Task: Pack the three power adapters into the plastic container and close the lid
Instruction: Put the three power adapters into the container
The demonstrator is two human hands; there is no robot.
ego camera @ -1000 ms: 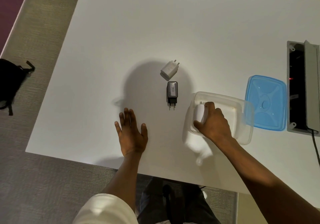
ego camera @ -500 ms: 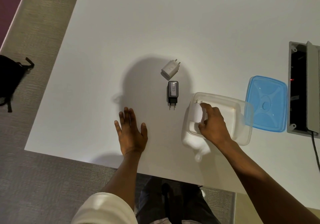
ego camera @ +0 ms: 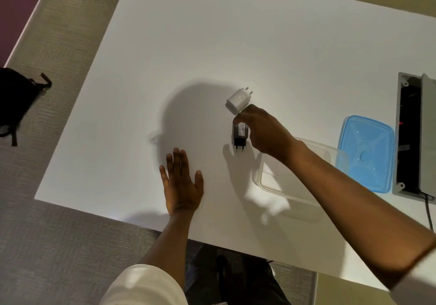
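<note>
A black power adapter (ego camera: 240, 136) with a white label lies on the white table (ego camera: 212, 45), prongs pointing toward me. My right hand (ego camera: 262, 130) reaches over it, thumb and fingers closed around its far end. A white adapter (ego camera: 237, 99) lies just beyond, untouched. The clear plastic container (ego camera: 271, 182) stands to the right, mostly hidden under my right forearm; its contents cannot be seen. Its blue lid (ego camera: 365, 153) lies flat further right. My left hand (ego camera: 181, 184) rests flat on the table with fingers spread, near the front edge.
A grey open cable box (ego camera: 410, 137) is set into the table at the far right, with a black cable (ego camera: 428, 210) running out. A black bag (ego camera: 14, 99) lies on the carpet to the left. The table's front edge runs just below my left hand.
My right hand left the container, where it had set down a white adapter, and moved up and left onto the black adapter. My left hand stayed put.
</note>
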